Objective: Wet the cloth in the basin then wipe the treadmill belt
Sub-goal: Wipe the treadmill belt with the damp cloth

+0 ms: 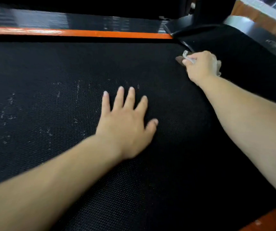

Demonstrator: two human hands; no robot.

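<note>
The black textured treadmill belt (67,72) fills most of the view, with pale dusty marks on its left half. My left hand (127,124) lies flat on the belt near the middle, fingers spread, holding nothing. My right hand (200,65) is farther away at the belt's far right, closed on a whitish cloth (217,65) pressed against the belt. Bits of the cloth stick out past the fingers and behind the hand; most of it is hidden. No basin is in view.
An orange side rail (100,33) runs along the far edge of the belt, with a dark deck strip behind it. A black upright post base (192,22) stands at the far right. Another orange rail edge (270,217) shows at the bottom right corner.
</note>
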